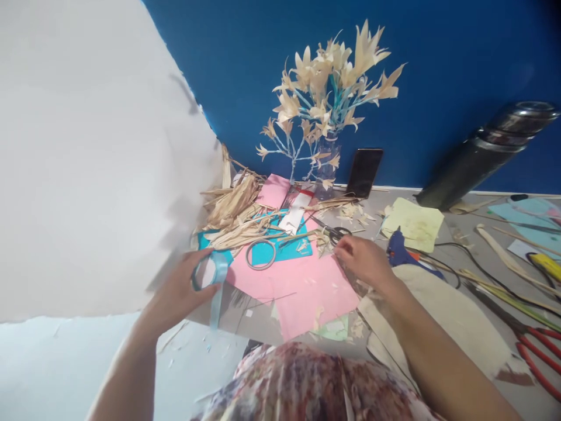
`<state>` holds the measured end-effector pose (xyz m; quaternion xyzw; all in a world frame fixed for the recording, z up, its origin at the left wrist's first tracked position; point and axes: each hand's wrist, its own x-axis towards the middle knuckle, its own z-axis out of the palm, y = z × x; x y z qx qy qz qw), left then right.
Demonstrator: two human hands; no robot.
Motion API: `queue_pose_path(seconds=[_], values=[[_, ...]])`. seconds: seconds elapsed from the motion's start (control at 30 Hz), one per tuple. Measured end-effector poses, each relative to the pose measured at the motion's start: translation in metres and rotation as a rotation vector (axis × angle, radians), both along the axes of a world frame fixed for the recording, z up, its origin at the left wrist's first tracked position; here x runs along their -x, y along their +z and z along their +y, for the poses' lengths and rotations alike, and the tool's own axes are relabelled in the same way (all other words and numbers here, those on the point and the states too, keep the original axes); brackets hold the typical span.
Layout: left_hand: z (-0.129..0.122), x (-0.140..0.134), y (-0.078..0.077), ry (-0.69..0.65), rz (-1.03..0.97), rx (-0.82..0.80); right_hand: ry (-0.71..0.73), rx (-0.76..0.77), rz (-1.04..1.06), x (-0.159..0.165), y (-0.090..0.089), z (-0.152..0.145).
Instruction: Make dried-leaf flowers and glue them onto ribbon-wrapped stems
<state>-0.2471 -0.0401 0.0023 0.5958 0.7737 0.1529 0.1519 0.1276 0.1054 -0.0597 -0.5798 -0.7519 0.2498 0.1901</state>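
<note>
My left hand (182, 287) is curled around a roll of light blue tape (222, 268), its loose end hanging down past the thumb. On the right, the fingers of my right hand (363, 260) are bent closed at the black handles of small scissors (336, 234); the fingertips are partly hidden. The scissor blades point away to the left, over dry husk scraps. Between my hands, a thin grey tape ring (261, 255) lies on a blue sheet (289, 250), above pink paper (313, 298). Dried husks (236, 204) are heaped behind the tape roll.
Husk flowers (328, 82) on blue stems stand in a clear bottle (326, 166) at the wall. Nearby are a phone (364, 172), a leaning dark flask (477, 158), a blue glue gun (401, 251), its black cord, yellow paper (414, 224) and red-handled shears (537, 351).
</note>
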Motion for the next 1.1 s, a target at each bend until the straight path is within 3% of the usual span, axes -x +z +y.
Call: queue_pose_path(seconds=[0.1,0.2,0.3,0.43,0.57,0.7,0.8,0.93,1.0,1.1], values=[[0.007,-0.028,0.03,-0.123,-0.198,-0.12,-0.074,-0.003,0.457,0.007,0.006,-0.006],[0.021,-0.053,0.054,-0.274,-0.237,-0.196,0.09,0.245,0.882,0.025,0.016,-0.017],[0.038,-0.075,0.066,-0.438,-0.369,-0.244,0.352,0.4,1.013,0.051,0.03,-0.029],[0.061,-0.098,0.07,-0.555,-0.835,-0.249,0.532,0.517,1.136,0.081,0.041,-0.043],[0.079,-0.101,0.062,-0.373,-1.167,-0.345,0.481,0.857,1.309,0.082,0.033,-0.053],[0.082,-0.084,0.047,-0.115,-1.393,-0.266,0.423,0.941,1.251,0.06,0.023,-0.053],[0.075,-0.065,0.039,0.05,-1.421,-0.243,0.396,0.971,1.161,0.042,0.022,-0.049],[0.065,-0.035,0.04,0.132,-1.314,-0.254,0.256,0.909,1.03,0.019,0.022,-0.042],[0.062,-0.021,0.04,0.192,-1.168,-0.354,0.243,0.823,0.962,0.008,0.019,-0.039],[0.056,-0.006,0.033,0.402,-0.553,-0.576,0.326,0.721,0.794,-0.005,0.017,-0.039]])
